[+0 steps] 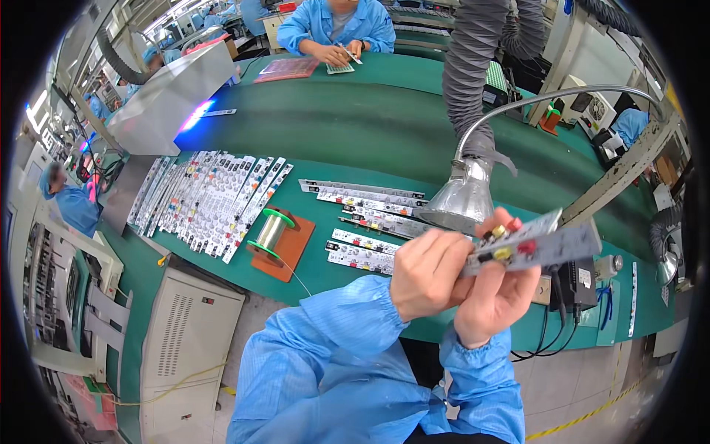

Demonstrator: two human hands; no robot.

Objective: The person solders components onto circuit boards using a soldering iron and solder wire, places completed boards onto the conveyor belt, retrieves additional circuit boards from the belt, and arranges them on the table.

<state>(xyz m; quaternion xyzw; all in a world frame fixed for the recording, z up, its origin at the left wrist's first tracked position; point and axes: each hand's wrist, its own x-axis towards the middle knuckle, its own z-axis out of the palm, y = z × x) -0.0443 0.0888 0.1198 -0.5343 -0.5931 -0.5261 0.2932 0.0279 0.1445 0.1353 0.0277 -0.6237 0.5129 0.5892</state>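
Observation:
Held up over the front of the bench are what look like two circuit board strips (562,248), fanned apart, with red and yellow parts between them. My left hand (429,270) is closed around their near end. From below, my right hand (499,296) grips the same strips, its fingers curled round the edges. Several more circuit board strips (362,255) lie on the green bench left of my hands. A solder wire spool (272,231) stands on a brown base (296,255), its thin wire trailing toward my left sleeve.
A metal fume hood (458,200) on a grey hose hangs just beyond my hands. Many board strips (211,196) are spread at the left. A black box (577,285) with cables sits at the right, near blue-handled pliers (608,307). Across the green belt (333,118), a co-worker (336,29) handles a board.

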